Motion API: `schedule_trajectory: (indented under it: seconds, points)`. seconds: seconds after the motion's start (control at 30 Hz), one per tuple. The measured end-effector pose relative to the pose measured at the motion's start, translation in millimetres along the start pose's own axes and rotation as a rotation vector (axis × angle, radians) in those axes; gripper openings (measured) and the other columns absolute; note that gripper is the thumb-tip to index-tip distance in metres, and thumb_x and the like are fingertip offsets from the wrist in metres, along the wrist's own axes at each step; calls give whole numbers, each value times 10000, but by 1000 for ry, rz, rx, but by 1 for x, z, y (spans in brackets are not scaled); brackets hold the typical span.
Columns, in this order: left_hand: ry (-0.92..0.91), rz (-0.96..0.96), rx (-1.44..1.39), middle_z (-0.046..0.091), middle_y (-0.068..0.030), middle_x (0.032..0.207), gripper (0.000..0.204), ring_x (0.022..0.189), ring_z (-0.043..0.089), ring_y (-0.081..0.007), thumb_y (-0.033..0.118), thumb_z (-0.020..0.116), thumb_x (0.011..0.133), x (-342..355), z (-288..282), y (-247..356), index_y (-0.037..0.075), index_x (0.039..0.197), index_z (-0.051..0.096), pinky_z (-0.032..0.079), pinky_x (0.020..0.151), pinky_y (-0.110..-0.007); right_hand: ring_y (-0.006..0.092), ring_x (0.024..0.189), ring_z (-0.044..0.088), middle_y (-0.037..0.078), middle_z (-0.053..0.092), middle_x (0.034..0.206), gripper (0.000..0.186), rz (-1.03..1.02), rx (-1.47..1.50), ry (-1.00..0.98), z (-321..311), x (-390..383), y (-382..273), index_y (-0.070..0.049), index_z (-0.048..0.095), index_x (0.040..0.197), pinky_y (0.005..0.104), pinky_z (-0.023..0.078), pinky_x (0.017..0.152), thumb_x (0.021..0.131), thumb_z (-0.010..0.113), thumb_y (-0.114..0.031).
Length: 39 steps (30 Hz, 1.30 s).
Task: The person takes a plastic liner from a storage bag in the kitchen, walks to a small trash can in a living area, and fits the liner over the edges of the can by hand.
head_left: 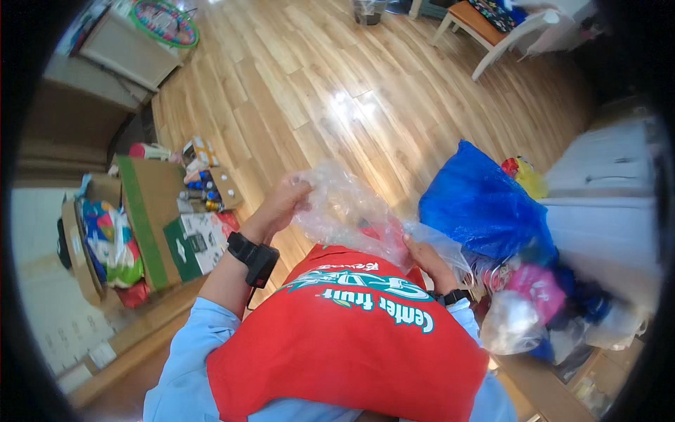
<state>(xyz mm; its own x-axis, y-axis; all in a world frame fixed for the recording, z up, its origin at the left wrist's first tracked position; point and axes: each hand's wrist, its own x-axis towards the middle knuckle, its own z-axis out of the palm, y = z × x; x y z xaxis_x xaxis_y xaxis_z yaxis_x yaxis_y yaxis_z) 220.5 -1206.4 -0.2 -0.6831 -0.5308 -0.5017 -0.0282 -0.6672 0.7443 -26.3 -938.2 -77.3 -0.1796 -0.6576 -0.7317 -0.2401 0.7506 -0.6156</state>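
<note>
A clear, crinkled plastic bag (348,211) is stretched between my two hands, just in front of my red apron (351,352). My left hand (287,200) pinches its left edge, fingers closed on the film. Lower down on the other side, my right hand (424,259) grips the bag's right part. Something reddish shows through the plastic near my right fingers; I cannot make out what it is. Black devices are strapped on both wrists.
A big blue plastic bag (485,204) stands at my right, above a heap of bags (524,309). White drawers (601,176) are beyond it. Cardboard boxes (144,218) and small bottles (202,188) are at left. A chair (485,28) stands far right on the wood floor (281,91).
</note>
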Motion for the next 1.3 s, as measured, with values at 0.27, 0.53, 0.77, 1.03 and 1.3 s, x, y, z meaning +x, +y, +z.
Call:
schedule_trajectory:
  seconds: [0.27,0.53,0.77,1.03,1.3]
  points:
    - [118,-48,499,359,59,557,395,489,374,-67,445,474,904,176,12,96,71,925,599,345,455,-214,318,746,625,175,647,792,283,-113,-303,-147,-96,148,-61,-90,666,810,402,480,665,699,602,-342]
    - [491,430,657,500,24,617,363,541,463,-93,326,389,956,368,42,256,44,999,614,389,505,-241,391,888,576,236,602,929,289,-246,-250,702,-295,333,-214,-6,594,943,435,455,760,893,463,-258]
    - [334,721,1285,633,-179,958,265,871,617,-283,134,472,860,467,-12,257,2,1066,576,474,747,-372,249,886,555,123,608,950,215,-154,-1021,800,-418,390,-306,-18,590,944,340,438,732,869,489,-192]
    - [406,121,961,598,-89,727,263,664,556,-175,248,481,903,579,-115,223,42,975,627,464,619,-312,344,784,597,169,621,829,159,-84,-70,340,-455,499,-310,-53,626,864,409,471,706,710,593,-79]
    - [447,264,663,425,15,596,375,515,410,-79,324,354,954,815,-69,465,56,1064,592,364,470,-231,330,878,600,180,630,903,247,82,-343,253,-541,631,-369,-19,543,1020,404,476,770,783,513,-81]
